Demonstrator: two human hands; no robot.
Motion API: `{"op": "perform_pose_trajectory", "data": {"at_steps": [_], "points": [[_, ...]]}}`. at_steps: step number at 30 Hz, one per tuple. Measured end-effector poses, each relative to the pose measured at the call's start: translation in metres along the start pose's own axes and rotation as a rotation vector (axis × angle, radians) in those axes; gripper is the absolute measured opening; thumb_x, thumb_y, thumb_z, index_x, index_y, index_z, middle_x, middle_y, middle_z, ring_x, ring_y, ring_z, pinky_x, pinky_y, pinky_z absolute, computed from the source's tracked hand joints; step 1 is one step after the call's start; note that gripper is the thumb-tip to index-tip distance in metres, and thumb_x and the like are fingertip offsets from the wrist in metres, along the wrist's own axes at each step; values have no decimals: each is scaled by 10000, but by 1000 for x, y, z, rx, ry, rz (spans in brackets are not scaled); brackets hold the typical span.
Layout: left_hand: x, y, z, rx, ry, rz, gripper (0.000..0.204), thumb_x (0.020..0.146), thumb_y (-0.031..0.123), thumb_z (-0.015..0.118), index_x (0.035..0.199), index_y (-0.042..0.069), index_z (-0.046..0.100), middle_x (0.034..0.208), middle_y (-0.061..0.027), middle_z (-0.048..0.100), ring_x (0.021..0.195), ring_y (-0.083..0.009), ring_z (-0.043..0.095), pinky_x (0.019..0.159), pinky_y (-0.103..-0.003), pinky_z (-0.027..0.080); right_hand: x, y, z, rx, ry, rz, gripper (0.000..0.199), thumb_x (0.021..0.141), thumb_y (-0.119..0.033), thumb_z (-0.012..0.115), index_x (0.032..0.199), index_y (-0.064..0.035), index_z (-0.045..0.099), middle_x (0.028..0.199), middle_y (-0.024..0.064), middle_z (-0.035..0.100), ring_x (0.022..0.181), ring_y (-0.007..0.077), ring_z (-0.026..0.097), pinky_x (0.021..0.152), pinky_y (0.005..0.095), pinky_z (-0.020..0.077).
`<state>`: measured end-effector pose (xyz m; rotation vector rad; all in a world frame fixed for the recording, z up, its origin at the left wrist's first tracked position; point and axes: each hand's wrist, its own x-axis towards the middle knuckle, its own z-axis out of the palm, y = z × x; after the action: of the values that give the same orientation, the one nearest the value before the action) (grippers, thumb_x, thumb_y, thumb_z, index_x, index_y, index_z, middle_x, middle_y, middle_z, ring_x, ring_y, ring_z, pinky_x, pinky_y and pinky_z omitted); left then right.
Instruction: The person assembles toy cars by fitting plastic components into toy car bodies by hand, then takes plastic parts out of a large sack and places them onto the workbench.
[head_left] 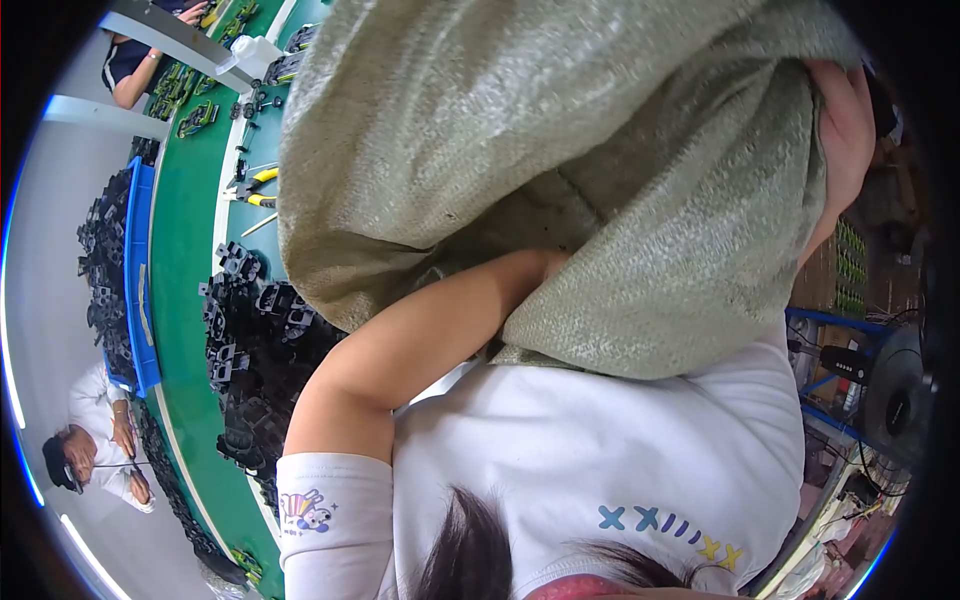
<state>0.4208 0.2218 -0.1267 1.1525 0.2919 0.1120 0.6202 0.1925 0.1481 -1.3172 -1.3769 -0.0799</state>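
A large grey-green woven sack is held up in front of my chest, its mouth gaping toward me. My left forearm reaches into that mouth; the hand is hidden inside the sack, so its fingers do not show. At the upper right my right arm runs up along the sack's edge, and the fabric covers the fingers of that hand. A heap of black plastic parts lies on the bench beside my left elbow.
A green conveyor belt runs along the left, beside a blue bin of black parts. Yellow-handled pliers lie on the bench. Across the belt are two co-workers' hands. A black fan stands at right.
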Motion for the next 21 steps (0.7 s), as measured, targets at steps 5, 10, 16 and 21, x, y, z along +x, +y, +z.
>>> {"op": "perform_pose_trajectory", "data": {"at_steps": [5, 10, 16, 21], "points": [[6, -33, 27, -31, 102, 35, 606, 760, 257, 765, 1272, 13, 550, 1269, -161, 582, 1184, -297, 542, 1024, -393, 423, -9, 11, -7, 179, 13, 37, 329, 802, -8, 570, 1121, 51, 623, 1116, 131, 604, 996, 186, 592, 903, 266, 423], [30, -52, -7, -78, 201, 51, 570, 774, 222, 760, 1262, 9, 557, 1269, -157, 583, 1178, -301, 548, 1018, -396, 428, -39, 74, -41, 192, -5, 424, 556, 815, -27, 531, 1351, 75, 422, 1257, 136, 559, 1105, 186, 554, 966, 280, 399], [12, 64, -11, 665, 298, -63, 519, 780, 336, 735, 1220, 89, 613, 1213, -163, 625, 1133, -301, 583, 996, -363, 440, -85, 102, -105, 379, 82, 319, 538, 822, 1, 509, 1354, 50, 440, 1285, 150, 543, 1164, 239, 539, 1004, 317, 388], [12, 29, -9, 1071, 186, -67, 622, 885, 440, 589, 1414, 151, 433, 1487, -120, 371, 1365, -310, 329, 1159, -401, 220, -89, 101, -131, 121, 79, 350, 518, 846, -19, 521, 1354, 45, 444, 1295, 145, 541, 1179, 234, 526, 1019, 319, 375]]}}
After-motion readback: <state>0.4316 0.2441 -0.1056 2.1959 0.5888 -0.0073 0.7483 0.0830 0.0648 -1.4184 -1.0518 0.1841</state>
